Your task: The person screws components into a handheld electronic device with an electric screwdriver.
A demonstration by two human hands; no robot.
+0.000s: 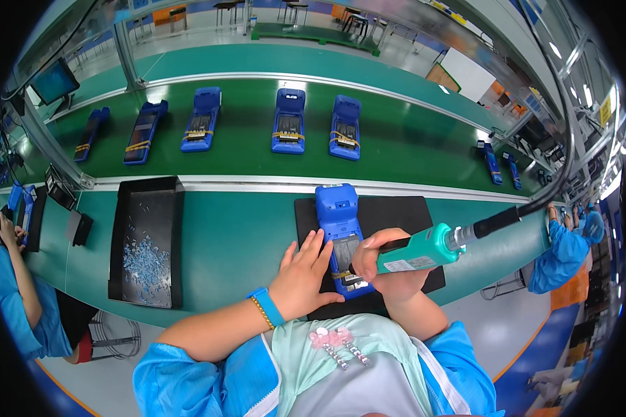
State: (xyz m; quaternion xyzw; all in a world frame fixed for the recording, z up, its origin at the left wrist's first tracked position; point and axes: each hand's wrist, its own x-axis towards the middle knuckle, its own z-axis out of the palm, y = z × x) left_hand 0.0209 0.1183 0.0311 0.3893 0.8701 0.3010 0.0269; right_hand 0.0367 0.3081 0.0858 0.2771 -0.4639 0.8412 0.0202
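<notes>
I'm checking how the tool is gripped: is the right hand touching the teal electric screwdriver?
Touching. The head view shows the right hand wrapped around the front part of the teal electric screwdriver.

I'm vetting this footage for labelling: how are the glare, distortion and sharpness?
Head view: the far pale rail bows and the corners go black; head view: white glare patches mark the green conveyor belt; head view: the teal electric screwdriver and left hand look fairly sharp, but small pieces in the black tray blend together.
</notes>
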